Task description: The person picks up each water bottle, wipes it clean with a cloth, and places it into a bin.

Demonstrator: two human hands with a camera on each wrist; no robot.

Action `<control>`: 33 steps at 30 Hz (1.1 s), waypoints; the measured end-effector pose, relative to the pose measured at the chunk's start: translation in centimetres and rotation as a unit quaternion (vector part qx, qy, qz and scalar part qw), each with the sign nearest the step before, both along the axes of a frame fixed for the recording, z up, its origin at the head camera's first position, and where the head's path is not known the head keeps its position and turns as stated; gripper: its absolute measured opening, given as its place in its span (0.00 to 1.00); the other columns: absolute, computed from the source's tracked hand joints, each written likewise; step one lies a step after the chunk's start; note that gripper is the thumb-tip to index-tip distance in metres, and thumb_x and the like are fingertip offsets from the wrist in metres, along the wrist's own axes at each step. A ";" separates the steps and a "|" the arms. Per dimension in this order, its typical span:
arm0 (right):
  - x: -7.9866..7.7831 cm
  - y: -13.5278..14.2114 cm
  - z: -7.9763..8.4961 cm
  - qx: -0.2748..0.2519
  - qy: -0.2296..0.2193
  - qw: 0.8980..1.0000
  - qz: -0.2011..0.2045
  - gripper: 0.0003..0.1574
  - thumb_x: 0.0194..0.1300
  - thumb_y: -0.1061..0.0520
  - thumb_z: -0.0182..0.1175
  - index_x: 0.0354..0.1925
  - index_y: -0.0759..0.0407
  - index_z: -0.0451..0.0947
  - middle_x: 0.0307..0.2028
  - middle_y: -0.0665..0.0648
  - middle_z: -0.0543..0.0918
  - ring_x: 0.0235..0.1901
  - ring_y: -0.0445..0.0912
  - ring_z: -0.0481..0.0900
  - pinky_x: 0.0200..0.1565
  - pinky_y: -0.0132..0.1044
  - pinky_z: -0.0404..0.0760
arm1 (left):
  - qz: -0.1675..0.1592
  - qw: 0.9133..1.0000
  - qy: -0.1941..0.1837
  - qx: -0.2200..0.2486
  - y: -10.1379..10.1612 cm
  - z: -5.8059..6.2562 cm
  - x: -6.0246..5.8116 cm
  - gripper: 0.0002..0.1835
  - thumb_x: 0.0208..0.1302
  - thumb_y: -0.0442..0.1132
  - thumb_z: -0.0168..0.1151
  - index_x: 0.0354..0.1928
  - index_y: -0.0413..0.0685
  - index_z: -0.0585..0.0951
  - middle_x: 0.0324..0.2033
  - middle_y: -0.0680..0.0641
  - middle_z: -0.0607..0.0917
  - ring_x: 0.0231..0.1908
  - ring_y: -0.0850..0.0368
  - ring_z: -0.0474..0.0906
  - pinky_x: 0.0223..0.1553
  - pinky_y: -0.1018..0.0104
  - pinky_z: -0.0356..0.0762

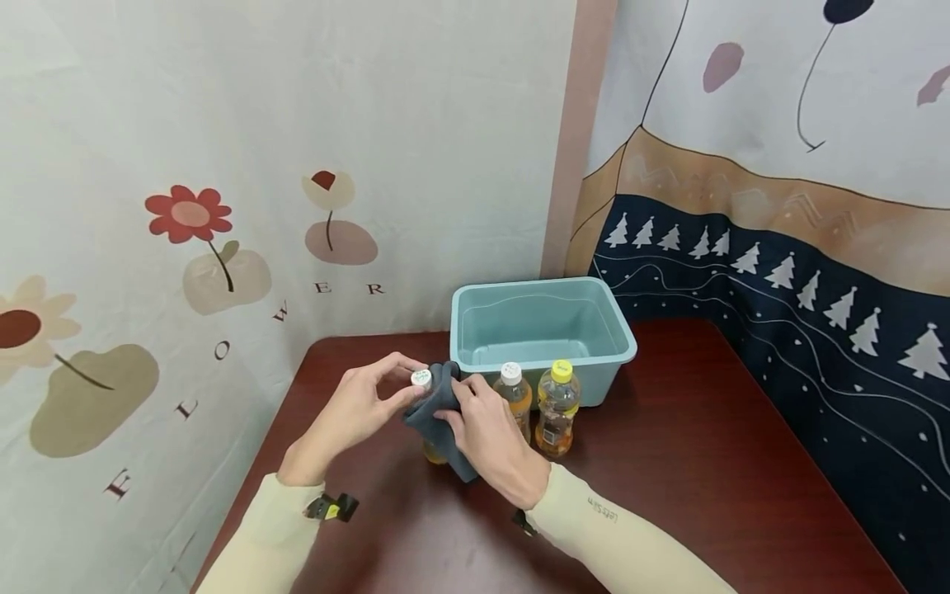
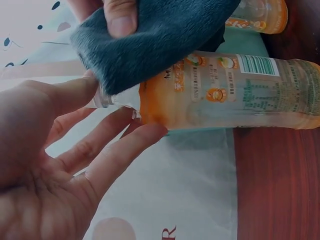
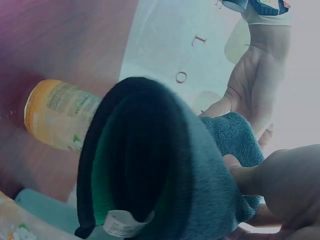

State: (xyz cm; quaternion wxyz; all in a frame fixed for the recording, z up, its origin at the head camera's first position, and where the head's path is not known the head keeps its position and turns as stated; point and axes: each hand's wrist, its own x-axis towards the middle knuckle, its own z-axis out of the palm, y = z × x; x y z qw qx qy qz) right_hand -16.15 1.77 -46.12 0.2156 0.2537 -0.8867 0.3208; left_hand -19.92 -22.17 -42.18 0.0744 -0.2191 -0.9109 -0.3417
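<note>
A bottle with a white cap (image 1: 421,378) and an orange label (image 2: 210,95) stands upright on the table, mostly behind cloth and hands in the head view. My left hand (image 1: 352,408) holds it at the top, with thumb and forefinger on either side of the cap. The right hand (image 1: 490,433) grips a dark grey-blue cloth (image 1: 438,421), thumb pressed on the fabric. This cloth (image 2: 165,40) drapes against the bottle's neck and shoulder. In the right wrist view the cloth (image 3: 212,190) hangs in a loose fold with a white tag (image 3: 125,223).
Just right of my right hand stand a second white-capped bottle (image 1: 517,396) and a yellow-capped bottle (image 1: 557,408). Behind them is a light blue plastic bin (image 1: 609,371). The dark red table (image 1: 712,462) meets printed curtains (image 1: 445,165) at the back and sides.
</note>
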 end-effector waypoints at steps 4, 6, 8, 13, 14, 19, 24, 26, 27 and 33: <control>0.6 0.7 -0.3 0.007 -0.003 1.000 -0.001 0.29 0.78 0.55 0.79 0.70 0.66 0.86 0.48 0.62 0.86 0.43 0.50 0.93 0.46 0.41 0.96 | 0.004 1.000 0.005 0.006 0.2 -0.1 0.2 0.19 0.76 0.44 0.83 0.65 0.64 0.90 0.56 0.56 0.97 0.56 0.53 0.95 0.51 0.49 0.94; 0.8 0.9 -0.4 0.010 0.000 1.000 -0.002 0.30 0.78 0.54 0.79 0.70 0.66 0.86 0.48 0.61 0.87 0.43 0.49 0.91 0.45 0.40 0.96 | 0.007 1.000 0.019 0.010 0.4 -0.2 0.1 0.20 0.73 0.43 0.85 0.63 0.62 0.91 0.55 0.56 0.97 0.54 0.54 0.95 0.52 0.45 0.93; 1.0 1.1 -0.5 0.010 0.003 1.000 -0.002 0.31 0.78 0.55 0.80 0.70 0.66 0.86 0.48 0.61 0.86 0.42 0.49 0.91 0.44 0.39 0.95 | 0.008 0.999 0.036 0.013 0.7 -0.3 0.0 0.21 0.70 0.42 0.88 0.62 0.60 0.91 0.54 0.56 0.97 0.53 0.54 0.95 0.52 0.44 0.93; 1.4 1.5 -0.8 0.009 0.007 1.000 0.001 0.31 0.77 0.55 0.80 0.70 0.66 0.86 0.48 0.60 0.86 0.41 0.48 0.92 0.44 0.39 0.95 | 0.003 0.997 0.073 0.017 1.0 -0.6 -0.5 0.21 0.66 0.38 0.90 0.58 0.56 0.92 0.51 0.53 0.96 0.51 0.51 0.96 0.53 0.48 0.95; 1.4 1.6 -0.9 0.010 0.007 1.000 0.002 0.30 0.77 0.55 0.80 0.70 0.66 0.87 0.48 0.60 0.86 0.41 0.48 0.92 0.44 0.39 0.95 | 0.000 0.997 0.075 0.018 0.9 -0.6 -0.5 0.21 0.66 0.37 0.89 0.58 0.56 0.93 0.51 0.52 0.95 0.50 0.50 0.96 0.53 0.50 0.96; 1.5 1.8 -1.2 0.008 0.010 1.000 0.002 0.30 0.77 0.55 0.81 0.69 0.67 0.87 0.48 0.60 0.86 0.41 0.48 0.91 0.45 0.40 0.95 | -0.025 0.997 0.071 0.015 0.3 -0.1 -0.5 0.24 0.67 0.31 0.86 0.63 0.57 0.95 0.51 0.51 0.93 0.50 0.50 0.96 0.50 0.63 0.93; 1.5 1.8 -1.1 -0.004 0.011 1.000 0.009 0.29 0.76 0.56 0.81 0.69 0.66 0.87 0.49 0.60 0.87 0.42 0.47 0.91 0.46 0.40 0.95 | -0.052 0.997 0.063 0.012 -0.7 0.6 -0.6 0.26 0.67 0.30 0.85 0.64 0.63 0.95 0.54 0.57 0.95 0.51 0.58 0.92 0.48 0.69 0.87; 1.5 1.8 -1.0 -0.009 0.012 1.000 0.011 0.30 0.77 0.56 0.80 0.69 0.66 0.87 0.49 0.60 0.87 0.42 0.47 0.91 0.46 0.40 0.95 | -0.063 0.997 0.048 0.017 -1.0 0.7 -0.6 0.27 0.68 0.29 0.84 0.63 0.65 0.95 0.55 0.59 0.96 0.52 0.60 0.92 0.51 0.69 0.88; 1.5 1.7 -0.9 -0.011 0.012 1.000 0.011 0.30 0.77 0.56 0.80 0.70 0.66 0.86 0.49 0.60 0.87 0.42 0.47 0.91 0.46 0.41 0.95 | -0.067 0.997 0.038 0.021 -1.1 0.7 -0.6 0.27 0.68 0.29 0.83 0.63 0.65 0.95 0.55 0.59 0.96 0.52 0.61 0.93 0.52 0.69 0.89; 0.7 1.1 -0.6 -0.021 -0.010 1.000 0.009 0.29 0.77 0.56 0.80 0.70 0.65 0.87 0.50 0.61 0.88 0.43 0.49 0.92 0.47 0.43 0.96 | -0.065 0.997 -0.022 0.030 -1.3 0.4 -0.6 0.24 0.71 0.32 0.83 0.64 0.62 0.93 0.55 0.57 0.97 0.52 0.57 0.97 0.53 0.64 0.92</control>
